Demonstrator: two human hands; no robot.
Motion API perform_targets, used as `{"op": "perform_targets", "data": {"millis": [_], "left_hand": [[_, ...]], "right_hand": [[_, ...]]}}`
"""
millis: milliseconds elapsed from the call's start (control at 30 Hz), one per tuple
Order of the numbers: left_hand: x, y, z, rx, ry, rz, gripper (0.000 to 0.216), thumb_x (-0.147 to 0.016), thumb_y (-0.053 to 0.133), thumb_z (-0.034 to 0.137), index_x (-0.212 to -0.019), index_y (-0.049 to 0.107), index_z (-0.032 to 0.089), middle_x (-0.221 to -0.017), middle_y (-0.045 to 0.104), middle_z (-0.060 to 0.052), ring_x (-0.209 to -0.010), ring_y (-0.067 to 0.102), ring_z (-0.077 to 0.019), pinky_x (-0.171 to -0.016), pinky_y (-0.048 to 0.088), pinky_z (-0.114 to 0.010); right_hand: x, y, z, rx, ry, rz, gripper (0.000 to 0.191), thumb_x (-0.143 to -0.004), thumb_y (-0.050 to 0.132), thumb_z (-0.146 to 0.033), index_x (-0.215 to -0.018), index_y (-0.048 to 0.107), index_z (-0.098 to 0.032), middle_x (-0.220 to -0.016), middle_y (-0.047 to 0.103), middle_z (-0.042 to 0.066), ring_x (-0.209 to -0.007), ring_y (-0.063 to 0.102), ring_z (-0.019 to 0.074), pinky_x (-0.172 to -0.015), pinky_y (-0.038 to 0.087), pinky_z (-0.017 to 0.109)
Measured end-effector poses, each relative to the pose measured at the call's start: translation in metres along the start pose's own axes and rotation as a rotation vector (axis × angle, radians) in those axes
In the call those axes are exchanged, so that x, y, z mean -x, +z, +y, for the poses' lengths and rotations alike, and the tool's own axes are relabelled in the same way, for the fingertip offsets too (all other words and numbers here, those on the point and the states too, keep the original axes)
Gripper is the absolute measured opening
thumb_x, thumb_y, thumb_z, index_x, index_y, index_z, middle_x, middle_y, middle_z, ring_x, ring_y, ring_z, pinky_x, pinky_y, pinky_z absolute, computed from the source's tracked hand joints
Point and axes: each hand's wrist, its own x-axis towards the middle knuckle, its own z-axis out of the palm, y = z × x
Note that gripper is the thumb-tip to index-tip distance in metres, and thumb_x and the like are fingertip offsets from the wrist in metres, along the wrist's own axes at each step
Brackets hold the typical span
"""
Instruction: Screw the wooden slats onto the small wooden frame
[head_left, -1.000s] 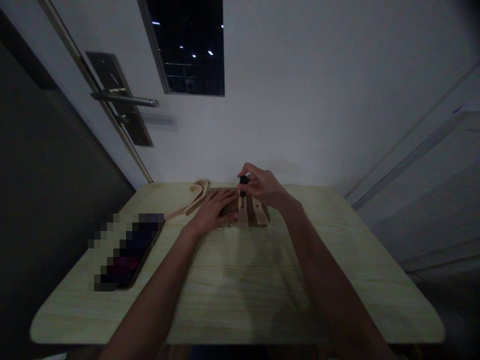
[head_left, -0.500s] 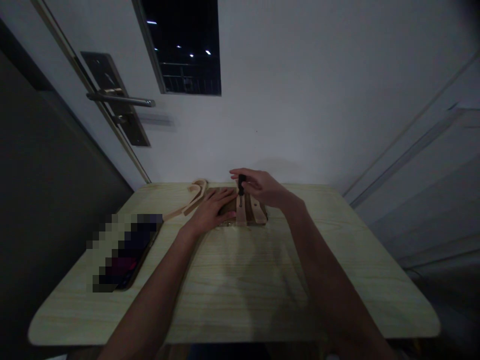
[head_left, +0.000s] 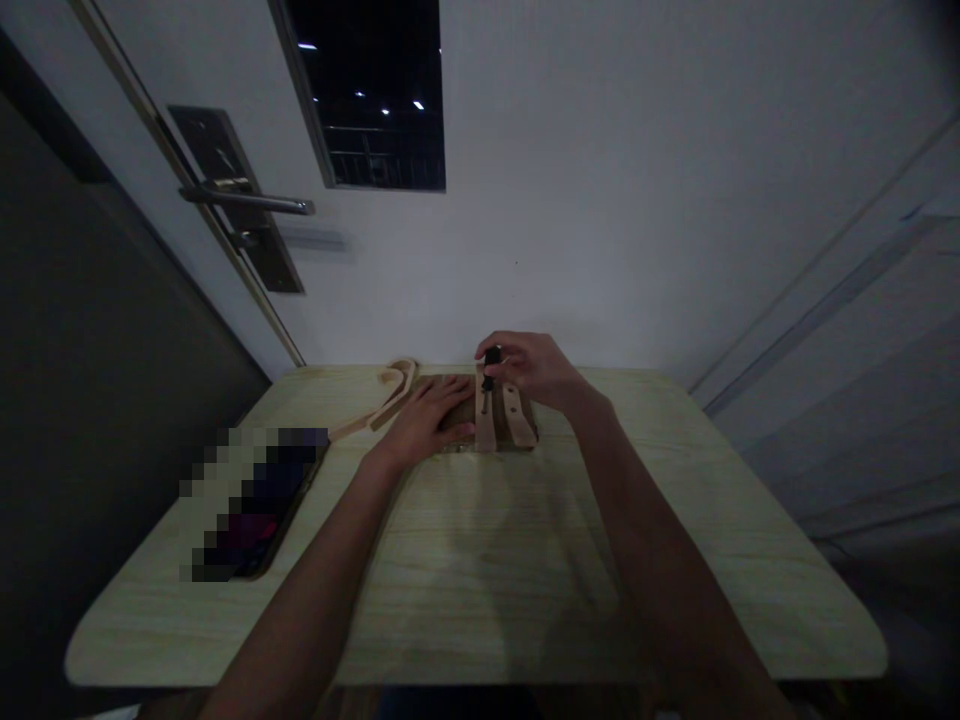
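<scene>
My right hand grips a small screwdriver by its black handle, shaft pointing down. Its tip meets a pale wooden strip that lies across a brown wooden board. To the right on the same board is a second pale wooden piece with two dark holes. My left hand lies flat on the board's left part, fingers stretched out, holding nothing. Whether a screw sits under the tip is too small to tell.
Left of the board lie curved pale wooden pieces. A phone, partly blurred out, rests on the table's left side. Behind the table stands a white door with a metal handle and a dark window.
My right fingers have shifted their hold on the screwdriver, which now tilts slightly with its handle to the right. My left hand stays flat on the board. The view has moved a little.
</scene>
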Motion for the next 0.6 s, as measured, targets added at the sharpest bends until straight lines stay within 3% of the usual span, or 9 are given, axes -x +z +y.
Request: {"op": "perform_targets", "data": {"millis": [267,367,467,600], "left_hand": [[0.0,-0.001,0.0,-0.003,-0.016,-0.004,0.062,-0.093,0.057,0.052,-0.146,0.045,0.023,-0.156,0.04,-0.013,-0.147,0.033,-0.0315,-0.12,0.021,-0.06],[0.0,0.0,0.0,0.003,-0.005,0.008,0.061,-0.092,0.059,0.051,-0.146,0.045,0.024,-0.156,0.041,-0.012,-0.146,0.035,-0.0324,-0.119,0.023,-0.06],[0.0,0.0,-0.001,0.008,0.004,0.031,0.061,-0.092,0.06,0.05,-0.146,0.046,0.025,-0.155,0.042,-0.011,-0.144,0.037,-0.0333,-0.118,0.025,-0.06],[-0.001,0.0,-0.001,0.0,0.018,0.012,0.059,-0.094,0.056,0.051,-0.146,0.046,0.025,-0.157,0.04,-0.011,-0.145,0.036,-0.0317,-0.119,0.022,-0.06]], "right_hand": [[0.001,0.002,-0.009,0.184,0.044,0.023,0.026,-0.081,0.07,-0.028,-0.107,0.072,-0.025,-0.078,0.067,-0.001,-0.065,0.055,0.0114,-0.064,0.038,0.025],[0.0,0.004,-0.011,0.217,0.037,0.021,0.019,-0.08,0.071,-0.032,-0.096,0.071,-0.022,-0.071,0.064,-0.003,-0.062,0.053,0.0106,-0.061,0.035,0.024],[0.0,0.007,-0.011,0.234,0.05,0.035,0.023,-0.079,0.071,-0.041,-0.084,0.065,-0.019,-0.062,0.057,-0.004,-0.059,0.051,0.0111,-0.058,0.032,0.024],[-0.001,0.009,-0.008,0.264,-0.018,0.056,0.023,-0.084,0.065,-0.041,-0.083,0.06,-0.018,-0.069,0.059,-0.001,-0.064,0.052,0.0129,-0.062,0.036,0.025]]}}
